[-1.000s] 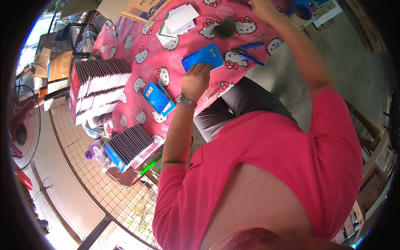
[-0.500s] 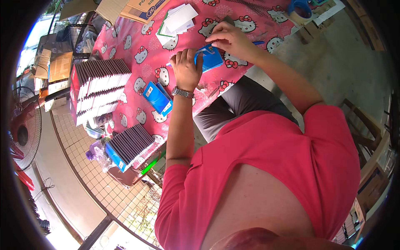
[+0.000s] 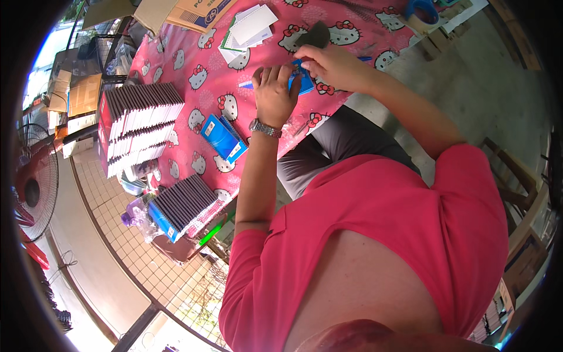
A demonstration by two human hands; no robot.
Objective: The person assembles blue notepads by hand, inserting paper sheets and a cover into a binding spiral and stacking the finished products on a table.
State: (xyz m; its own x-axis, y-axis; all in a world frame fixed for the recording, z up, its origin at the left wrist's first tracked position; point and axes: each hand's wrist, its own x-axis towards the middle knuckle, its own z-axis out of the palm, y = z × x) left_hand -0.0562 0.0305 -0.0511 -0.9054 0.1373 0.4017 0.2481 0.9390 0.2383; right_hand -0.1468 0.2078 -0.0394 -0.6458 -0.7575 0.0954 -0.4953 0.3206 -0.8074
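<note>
A small blue notebook (image 3: 306,86) lies on the table in front of me, partly covered by my hands. My left hand (image 3: 275,97), with a metal watch on its wrist, is closed at its left side, fingers bent down. A slim white-and-blue strip (image 3: 246,85) sticks out to the left from under these fingers; its other end is hidden. My right hand (image 3: 328,66) is at the notebook's far edge, thumb and fingers pinched together. What sits in the pinch is too small to make out. Two blue spiral notebooks (image 3: 223,139) lie overlapped left of my left wrist.
Tall stacks of spiral-bound notebooks (image 3: 141,123) stand at the table's left, with a blue-covered stack (image 3: 185,205) nearer. Loose white cards (image 3: 252,28) and a cardboard box (image 3: 199,14) lie at the back. A dark pad (image 3: 316,35) and a tape roll (image 3: 423,17) are farther right.
My left hand has shifted right, toward the right hand. The right hand has moved slightly right and down, uncovering the dark pad. Less of the blue notebook shows.
</note>
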